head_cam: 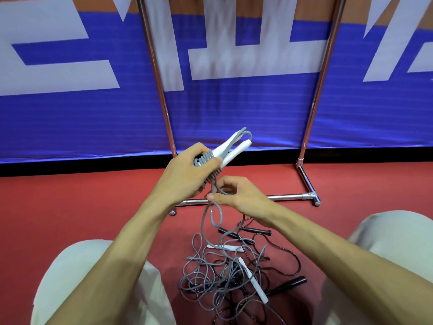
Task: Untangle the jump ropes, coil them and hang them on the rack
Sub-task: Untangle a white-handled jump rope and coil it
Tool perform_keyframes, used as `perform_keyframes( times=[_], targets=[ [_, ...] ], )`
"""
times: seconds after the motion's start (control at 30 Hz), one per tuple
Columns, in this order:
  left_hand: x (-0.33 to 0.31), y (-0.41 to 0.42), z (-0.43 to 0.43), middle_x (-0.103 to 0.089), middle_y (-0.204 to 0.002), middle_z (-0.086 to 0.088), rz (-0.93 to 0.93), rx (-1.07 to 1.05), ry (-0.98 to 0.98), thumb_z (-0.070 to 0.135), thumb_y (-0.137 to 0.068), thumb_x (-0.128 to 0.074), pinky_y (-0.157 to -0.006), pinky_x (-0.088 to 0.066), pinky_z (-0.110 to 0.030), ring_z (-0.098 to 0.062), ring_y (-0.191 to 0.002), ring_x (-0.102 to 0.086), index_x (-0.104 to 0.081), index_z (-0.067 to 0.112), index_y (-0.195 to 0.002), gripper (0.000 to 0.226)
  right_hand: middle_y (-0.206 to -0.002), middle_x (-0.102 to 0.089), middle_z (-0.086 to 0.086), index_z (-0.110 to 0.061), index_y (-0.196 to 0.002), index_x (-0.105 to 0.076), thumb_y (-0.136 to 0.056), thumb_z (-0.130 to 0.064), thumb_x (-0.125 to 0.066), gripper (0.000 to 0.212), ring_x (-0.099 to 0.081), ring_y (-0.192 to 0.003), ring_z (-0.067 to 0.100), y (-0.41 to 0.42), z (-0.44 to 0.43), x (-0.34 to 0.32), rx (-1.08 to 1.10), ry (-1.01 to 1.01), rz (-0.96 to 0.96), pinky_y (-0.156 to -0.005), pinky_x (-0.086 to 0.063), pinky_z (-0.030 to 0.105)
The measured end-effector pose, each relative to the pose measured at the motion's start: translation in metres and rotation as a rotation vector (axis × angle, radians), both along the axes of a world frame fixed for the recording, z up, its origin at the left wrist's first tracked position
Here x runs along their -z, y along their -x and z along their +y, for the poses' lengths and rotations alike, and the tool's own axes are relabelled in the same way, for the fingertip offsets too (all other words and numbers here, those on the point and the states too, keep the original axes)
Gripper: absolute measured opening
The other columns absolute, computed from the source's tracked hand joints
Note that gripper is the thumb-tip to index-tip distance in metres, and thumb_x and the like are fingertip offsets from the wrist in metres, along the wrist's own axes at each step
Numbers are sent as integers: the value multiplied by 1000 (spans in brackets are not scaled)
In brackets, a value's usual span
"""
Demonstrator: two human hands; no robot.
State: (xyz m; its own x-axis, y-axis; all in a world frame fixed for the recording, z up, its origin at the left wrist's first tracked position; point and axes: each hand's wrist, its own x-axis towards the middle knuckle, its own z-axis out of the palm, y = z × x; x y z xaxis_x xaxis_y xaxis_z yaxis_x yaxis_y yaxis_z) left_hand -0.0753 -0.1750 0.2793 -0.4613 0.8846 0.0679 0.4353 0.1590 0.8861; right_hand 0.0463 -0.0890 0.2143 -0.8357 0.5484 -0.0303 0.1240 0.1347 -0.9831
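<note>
My left hand [187, 172] grips a grey jump rope's two white handles [230, 146], with grey cord wound in tight turns around them. My right hand [236, 193] pinches the loose grey cord [212, 214] just below the bundle; a small loop hangs under my fingers. That cord runs down into a tangled pile of ropes [225, 275] on the red floor between my knees. The pile holds grey cord with white handles [254, 283] and black cord with black handles [290, 283]. The chrome rack [290, 197] stands just beyond my hands, its posts rising at left and right.
A blue and white banner [234, 109] hangs behind the rack. The rack's base bar and right foot [309, 184] rest on the red floor. My knees in light trousers [77, 277] flank the pile on both sides.
</note>
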Motion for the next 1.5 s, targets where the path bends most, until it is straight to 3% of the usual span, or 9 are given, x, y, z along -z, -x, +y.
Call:
perform_keyframes(
  times=[0.13, 0.3, 0.5, 0.63, 0.93, 1.07, 1.27, 1.4, 1.5],
  targets=[
    [5, 6, 2, -59, -60, -1, -19, -73, -50, 30, -89, -61, -39, -33, -23, -15, -39, -42, -56, 20, -83, 13, -78, -67, 18, -9, -86, -54, -81, 11, -62, 22, -67, -73, 29, 1, 0, 0, -21, 238, 36, -74, -56, 32],
    [8, 34, -1, -58, -59, 3, 267, -287, -55, 42, -87, -62, -53, -39, -32, -20, -52, -51, -52, 23, -87, 22, -73, -63, 8, -3, -101, -56, -90, 11, -47, 19, -48, -35, 9, -12, 0, -3, -232, 123, -204, -40, -39, 18],
    [19, 44, -1, -61, -64, -5, 440, -208, 65, 44, -84, -70, -65, -48, -40, -29, -64, -63, -47, 21, -93, 34, -66, -57, 2, -8, -86, -63, -97, -29, -52, 26, -48, -58, 13, -18, 14, -21, -21, -693, -171, -59, -39, 31],
    [24, 43, 1, -65, -69, -3, 500, -86, 130, 43, -80, -75, -65, -52, -39, -23, -58, -66, -45, 25, -91, 36, -72, -55, -5, -15, -86, -56, -95, -44, -35, 37, -52, -66, 18, -27, 20, -29, -4, -1119, -125, -57, -44, 38],
    [29, 23, 7, -60, -70, 1, 672, 227, 293, 33, -72, -69, -64, -53, -45, -25, -66, -57, -48, 31, -90, 28, -73, -60, -4, -21, -87, -71, -92, -37, -51, 26, -51, -52, 20, -36, 30, -45, 123, -1456, 122, -36, -33, 24],
    [25, 5, 5, -56, -61, 7, 715, 328, 311, 45, -65, -63, -58, -53, -37, -9, -53, -53, -58, 27, -82, 25, -67, -58, -7, -28, -75, -73, -81, -41, -64, 17, -50, -54, 15, -35, 32, -48, 238, -1313, 162, -40, -36, 26],
    [20, -5, 2, -54, -58, 9, 549, 449, 244, 50, -66, -71, -55, -42, -30, -8, -53, -47, -59, 28, -76, 27, -57, -61, -2, -27, -62, -70, -52, -38, -88, 23, -44, -54, 6, -34, 46, -53, 373, -614, 29, -55, -37, 25],
    [22, -12, 0, -45, -55, 6, 538, 426, 186, 72, -64, -68, -53, -34, -32, -10, -51, -39, -57, 26, -75, 49, -67, -70, 4, -14, -68, -73, -62, -22, -86, 16, -55, -64, 5, -33, 50, -48, 225, -402, 21, -67, -45, 25],
    [18, -15, -4, -47, -56, 5, 427, 445, 139, 57, -80, -67, -52, -36, -36, -11, -50, -42, -60, 22, -80, 36, -70, -72, 0, -17, -67, -73, -72, -15, -80, 8, -62, -66, 5, -33, 55, -42, 174, -310, 52, -71, -50, 24]
  ],
)
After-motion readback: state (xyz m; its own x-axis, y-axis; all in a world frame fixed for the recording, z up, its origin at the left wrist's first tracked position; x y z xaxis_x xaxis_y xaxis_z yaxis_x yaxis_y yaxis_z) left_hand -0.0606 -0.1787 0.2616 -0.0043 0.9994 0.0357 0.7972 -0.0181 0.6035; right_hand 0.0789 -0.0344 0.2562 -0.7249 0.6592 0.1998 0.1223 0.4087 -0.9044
